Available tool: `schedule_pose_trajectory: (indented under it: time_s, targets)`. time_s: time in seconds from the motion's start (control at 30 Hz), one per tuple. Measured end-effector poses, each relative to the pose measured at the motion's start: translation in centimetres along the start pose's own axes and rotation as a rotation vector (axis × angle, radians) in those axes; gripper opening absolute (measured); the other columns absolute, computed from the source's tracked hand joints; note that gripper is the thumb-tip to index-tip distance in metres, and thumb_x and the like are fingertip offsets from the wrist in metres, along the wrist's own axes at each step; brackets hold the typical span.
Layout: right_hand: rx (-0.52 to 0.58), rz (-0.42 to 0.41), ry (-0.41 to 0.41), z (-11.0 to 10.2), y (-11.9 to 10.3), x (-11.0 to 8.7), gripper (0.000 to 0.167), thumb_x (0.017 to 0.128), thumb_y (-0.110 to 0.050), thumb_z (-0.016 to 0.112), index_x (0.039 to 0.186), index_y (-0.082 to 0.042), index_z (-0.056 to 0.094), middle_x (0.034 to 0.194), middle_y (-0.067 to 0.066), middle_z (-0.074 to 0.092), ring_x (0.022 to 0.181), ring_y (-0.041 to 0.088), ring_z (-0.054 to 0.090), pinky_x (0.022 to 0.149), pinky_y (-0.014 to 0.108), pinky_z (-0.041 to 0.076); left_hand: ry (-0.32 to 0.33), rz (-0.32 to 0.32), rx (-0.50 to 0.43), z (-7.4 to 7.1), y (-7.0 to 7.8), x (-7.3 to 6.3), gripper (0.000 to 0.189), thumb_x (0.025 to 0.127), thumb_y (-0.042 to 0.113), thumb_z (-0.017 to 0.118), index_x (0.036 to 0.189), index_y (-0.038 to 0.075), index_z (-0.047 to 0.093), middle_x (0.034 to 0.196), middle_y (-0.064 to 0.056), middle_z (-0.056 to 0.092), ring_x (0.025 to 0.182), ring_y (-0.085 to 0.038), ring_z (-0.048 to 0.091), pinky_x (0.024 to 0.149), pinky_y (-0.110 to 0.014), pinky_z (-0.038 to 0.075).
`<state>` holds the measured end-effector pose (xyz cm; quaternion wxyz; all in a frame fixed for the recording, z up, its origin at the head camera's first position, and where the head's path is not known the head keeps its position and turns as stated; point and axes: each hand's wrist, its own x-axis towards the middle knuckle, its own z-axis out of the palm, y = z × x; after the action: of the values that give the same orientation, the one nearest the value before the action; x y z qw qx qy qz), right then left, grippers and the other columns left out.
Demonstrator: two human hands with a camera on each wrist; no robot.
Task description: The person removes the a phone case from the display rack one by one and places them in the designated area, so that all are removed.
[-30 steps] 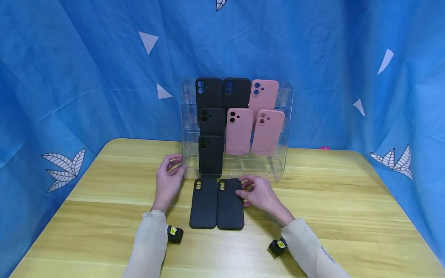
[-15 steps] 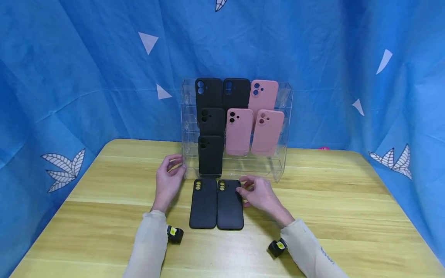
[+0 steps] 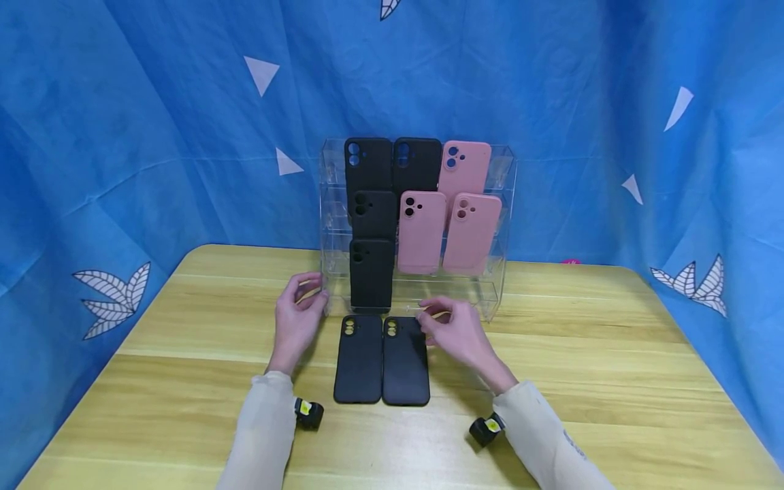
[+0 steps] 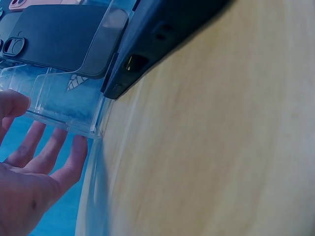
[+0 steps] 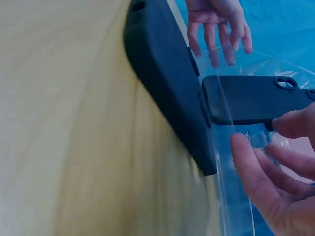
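My left hand [image 3: 299, 314] rests its fingertips against the left side of a clear acrylic display rack [image 3: 452, 291]; in the left wrist view the fingers [image 4: 74, 160] lie loosely bent along its side panel. Two black phone cases lie side by side on the table before the rack, the left case [image 3: 358, 361] and the right case [image 3: 405, 364], camera cutouts toward the rack. My right hand [image 3: 456, 332] hovers by the right case's upper right corner. Its thumb and fingers [image 5: 253, 169] stand apart with nothing between them.
Several black and pink phone cases stand in the rack's tiers: a black case [image 3: 371, 275] sits lowest at left, pink cases [image 3: 421, 235] in the tier above. The wooden table [image 3: 612, 354] reaches back to a blue curtain [image 3: 184, 122].
My right hand has come off the right black case's side and shifted a little up toward the rack. The left hand and the cases have stayed put.
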<state>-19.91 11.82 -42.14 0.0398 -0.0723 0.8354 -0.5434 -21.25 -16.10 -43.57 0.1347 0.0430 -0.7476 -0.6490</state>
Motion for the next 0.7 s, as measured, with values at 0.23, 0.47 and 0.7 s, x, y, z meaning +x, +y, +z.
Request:
schedule_pose_trajectory:
  time_s: [0.23,0.47,0.7]
  targets:
    - [0.03,-0.089,0.038,0.4,-0.9,1.1,0.029,0.097,-0.018,0.07,0.121,-0.002,0.07,0.102,0.017,0.075,0.081,0.035,0.076,0.066,0.043,0.065,0.006,-0.004,-0.007,0.1,0.0,0.0,0.03,0.097,0.005,0.067,0.126,0.005,0.062,0.13,-0.018,0.065,0.124,-0.029,0.064,0.085,-0.006,0.052]
    - [0.1,-0.089,0.051,0.9,-1.5,2.3,0.029,0.097,-0.021,0.07,0.121,-0.004,0.071,0.106,0.016,0.074,0.089,0.04,0.075,0.073,0.049,0.065,0.003,-0.005,-0.025,0.2,-0.1,0.0,0.03,0.096,0.003,0.067,0.126,0.004,0.062,0.13,-0.019,0.065,0.124,-0.03,0.064,0.085,-0.007,0.053]
    - [0.07,-0.093,0.087,1.8,-1.8,3.4,0.027,0.095,-0.026,0.073,0.117,-0.01,0.073,0.108,0.011,0.075,0.094,0.03,0.075,0.073,0.036,0.065,0.006,0.0,-0.037,0.2,-0.1,0.1,0.03,0.096,0.002,0.067,0.126,0.003,0.062,0.129,-0.019,0.065,0.123,-0.031,0.064,0.085,-0.008,0.054]
